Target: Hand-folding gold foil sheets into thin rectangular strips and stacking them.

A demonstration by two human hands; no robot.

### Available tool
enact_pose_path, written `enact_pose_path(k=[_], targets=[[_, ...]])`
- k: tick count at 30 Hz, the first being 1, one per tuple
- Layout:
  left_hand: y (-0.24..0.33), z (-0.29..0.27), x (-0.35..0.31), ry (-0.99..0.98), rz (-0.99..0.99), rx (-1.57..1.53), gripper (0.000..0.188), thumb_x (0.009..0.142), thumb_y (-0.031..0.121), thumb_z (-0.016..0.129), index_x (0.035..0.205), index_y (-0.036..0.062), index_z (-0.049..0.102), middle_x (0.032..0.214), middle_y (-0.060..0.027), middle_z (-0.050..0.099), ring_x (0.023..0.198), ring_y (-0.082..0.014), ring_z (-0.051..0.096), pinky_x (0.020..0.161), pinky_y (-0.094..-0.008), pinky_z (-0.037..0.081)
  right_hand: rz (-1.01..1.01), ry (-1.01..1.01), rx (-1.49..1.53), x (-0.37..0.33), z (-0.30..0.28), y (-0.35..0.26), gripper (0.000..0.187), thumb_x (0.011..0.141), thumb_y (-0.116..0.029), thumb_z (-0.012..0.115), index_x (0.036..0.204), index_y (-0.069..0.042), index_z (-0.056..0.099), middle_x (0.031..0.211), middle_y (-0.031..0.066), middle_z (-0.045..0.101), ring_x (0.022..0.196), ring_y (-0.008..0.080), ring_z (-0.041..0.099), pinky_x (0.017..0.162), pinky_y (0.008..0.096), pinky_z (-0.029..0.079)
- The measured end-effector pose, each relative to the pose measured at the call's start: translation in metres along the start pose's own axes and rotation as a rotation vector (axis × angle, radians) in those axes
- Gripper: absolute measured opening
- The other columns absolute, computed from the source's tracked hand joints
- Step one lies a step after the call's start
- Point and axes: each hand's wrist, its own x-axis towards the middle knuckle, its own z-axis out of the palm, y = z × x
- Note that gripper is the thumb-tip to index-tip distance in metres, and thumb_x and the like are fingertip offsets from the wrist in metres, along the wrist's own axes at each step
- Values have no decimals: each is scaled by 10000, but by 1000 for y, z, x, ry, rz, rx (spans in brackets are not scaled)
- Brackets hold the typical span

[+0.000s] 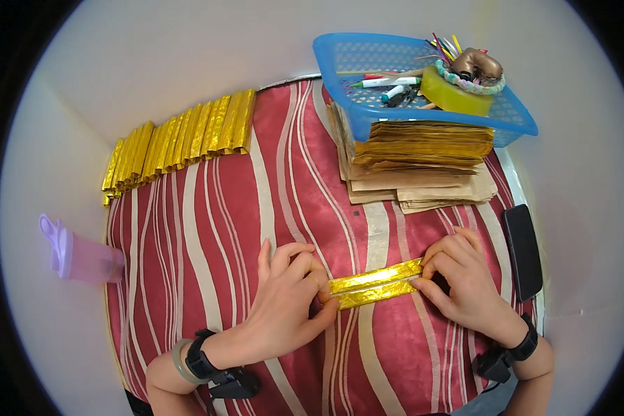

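A strip of shiny gold foil paper [374, 279], folded lengthwise with a pale gap along its middle, lies across the striped cloth between my hands. My left hand [291, 295] pinches its left end, thumb below and fingers above. At the right end, my right hand [459, 277] grips the strip between thumb and fingertips. Both hands rest low, close to the cloth. To the far left lies a row of gold foil strips [180, 139], folded narrow and laid side by side.
A blue plastic basket [437, 123] with pens and a yellow tape roll [457, 96] sits on stacked brown and gold paper [423, 156]. A black phone [523, 253] lies at the right edge, a purple cup [83, 253] at the left. Red striped cloth [243, 208] covers the table; pale walls enclose it.
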Motion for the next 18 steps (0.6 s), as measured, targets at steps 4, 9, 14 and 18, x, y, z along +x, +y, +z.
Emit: enact_pose_path(k=[4, 9, 14, 18], targets=[[-1, 0, 2, 3, 29, 39, 205, 748, 114, 738, 780, 105, 536, 982, -40, 519, 1209, -313, 428, 1066, -665, 154, -14, -4, -23, 2, 1, 0, 207, 775, -134, 747, 816, -54, 561, 881, 71, 535, 865, 259, 528, 926, 417, 367], [-2, -3, 5, -7, 3, 8, 164, 766, 133, 734, 870, 95, 614, 975, -42, 507, 1197, -308, 435, 1040, -710, 179, 12, -20, -17, 1, 1, 1, 217, 767, -128, 750, 821, -54, 553, 903, 76, 533, 895, 272, 517, 907, 418, 369], [-4, -2, 2, -75, 136, 195, 478, 744, 112, 728, 1195, 263, 687, 875, -10, 426, 1146, -281, 462, 1057, -697, 132, 83, 64, -96, -1, -1, 1, 263, 742, -168, 778, 880, -55, 584, 951, 66, 551, 939, 254, 531, 917, 424, 370], [1, -2, 2, -69, 171, 355, 474, 752, 145, 715, 1203, 291, 695, 881, -4, 415, 1148, -268, 464, 1023, -736, 134, -284, -50, -348, 0, -1, 4, 573, 825, -306, 697, 1282, 2, 540, 1246, 116, 568, 1163, 249, 546, 1022, 412, 396]])
